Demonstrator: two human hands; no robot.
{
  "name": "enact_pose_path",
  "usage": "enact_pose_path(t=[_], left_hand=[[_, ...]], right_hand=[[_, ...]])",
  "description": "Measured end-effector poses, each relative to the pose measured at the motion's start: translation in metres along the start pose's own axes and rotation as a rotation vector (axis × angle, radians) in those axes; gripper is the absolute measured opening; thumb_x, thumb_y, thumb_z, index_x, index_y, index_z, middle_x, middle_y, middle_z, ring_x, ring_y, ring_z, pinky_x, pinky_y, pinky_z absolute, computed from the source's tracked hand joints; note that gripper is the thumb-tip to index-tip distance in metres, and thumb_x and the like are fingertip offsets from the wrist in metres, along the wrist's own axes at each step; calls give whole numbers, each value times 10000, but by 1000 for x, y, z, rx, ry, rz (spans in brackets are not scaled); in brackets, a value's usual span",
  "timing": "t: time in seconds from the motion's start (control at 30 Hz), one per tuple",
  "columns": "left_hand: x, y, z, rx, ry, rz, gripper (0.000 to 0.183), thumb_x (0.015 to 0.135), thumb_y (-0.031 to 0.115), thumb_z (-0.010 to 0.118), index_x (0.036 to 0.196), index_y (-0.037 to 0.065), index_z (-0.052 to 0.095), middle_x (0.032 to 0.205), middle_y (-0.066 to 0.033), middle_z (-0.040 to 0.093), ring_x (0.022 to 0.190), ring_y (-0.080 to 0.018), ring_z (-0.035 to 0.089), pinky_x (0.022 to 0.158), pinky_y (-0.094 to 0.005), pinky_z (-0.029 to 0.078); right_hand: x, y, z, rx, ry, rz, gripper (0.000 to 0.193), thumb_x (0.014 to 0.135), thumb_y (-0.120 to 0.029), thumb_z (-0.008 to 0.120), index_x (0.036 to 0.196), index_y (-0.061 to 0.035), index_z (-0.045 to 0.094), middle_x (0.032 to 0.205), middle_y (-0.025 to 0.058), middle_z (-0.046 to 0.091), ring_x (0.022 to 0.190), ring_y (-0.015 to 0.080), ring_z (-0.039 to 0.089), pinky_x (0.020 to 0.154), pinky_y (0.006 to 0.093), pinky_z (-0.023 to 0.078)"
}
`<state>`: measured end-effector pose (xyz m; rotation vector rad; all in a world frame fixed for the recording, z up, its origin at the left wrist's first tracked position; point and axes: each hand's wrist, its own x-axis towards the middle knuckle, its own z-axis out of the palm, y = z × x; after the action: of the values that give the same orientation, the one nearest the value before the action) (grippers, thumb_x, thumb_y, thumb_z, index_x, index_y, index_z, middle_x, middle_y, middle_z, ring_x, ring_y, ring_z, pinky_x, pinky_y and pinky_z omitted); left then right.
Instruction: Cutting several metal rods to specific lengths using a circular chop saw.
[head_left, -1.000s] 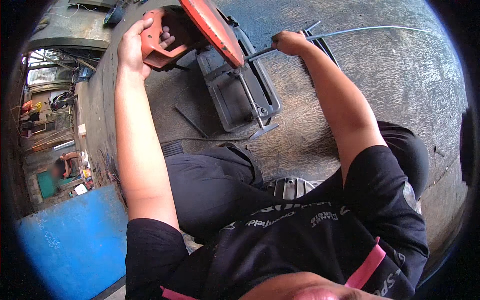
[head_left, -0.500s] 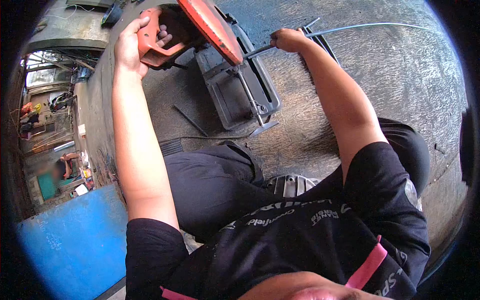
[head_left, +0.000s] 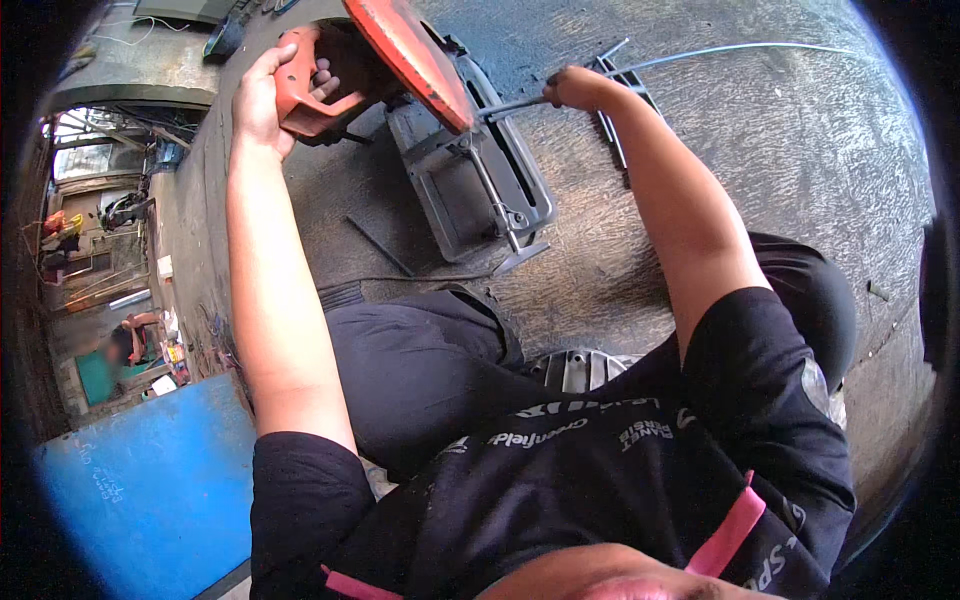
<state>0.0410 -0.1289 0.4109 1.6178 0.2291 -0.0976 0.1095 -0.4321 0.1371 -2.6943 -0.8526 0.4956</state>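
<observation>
Finned metal part (head_left: 575, 371): lower ctr. of frame. Gray machine base (head_left: 415, 190): upper ctr., on floor (head_left: 800, 150). R hand (head_left: 578, 88): upper ctr.-R, grasping gray bar (head_left: 515, 107); bar's L end adj. to red guard (head_left: 415, 65). L hand (head_left: 260, 105): upper L, wrapped around orange handle (head_left: 298, 78). Co-worker (head_left: 137, 335): far L, bkgd.

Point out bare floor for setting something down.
Widest bare floor: right of the right forearm, bounded by the long rod above and right leg below. A smaller patch: between that forearm and the grey machine base. Crowded: left of the base, with a loose rod and cable.
</observation>
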Motion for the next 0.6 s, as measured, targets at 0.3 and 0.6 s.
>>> enact_pose_path(t=[0.3, 0.6], left_hand=[[9, -2, 11, -16, -10, -18, 435, 853, 271, 545, 1152, -41, 489, 915, -120, 577, 803, -235, 610, 765, -363, 535], [-3, 2, 2, 12, 65, 12, 438, 835, 280, 559, 1145, -24, 496, 893, -105, 584, 760, -202, 605, 714, -332, 537]], right_hand=[[-27, 32, 77, 1438, -52, 129, 352, 947, -373, 490, 786, -79, 599, 645, -9, 504, 569, 122, 413, 552, 284, 358], [-36, -49, 39, 2328, -308, -132, 304, 919, -345, 520, 815, -61, 546, 710, 46, 536, 650, 177, 490, 654, 309, 392]])
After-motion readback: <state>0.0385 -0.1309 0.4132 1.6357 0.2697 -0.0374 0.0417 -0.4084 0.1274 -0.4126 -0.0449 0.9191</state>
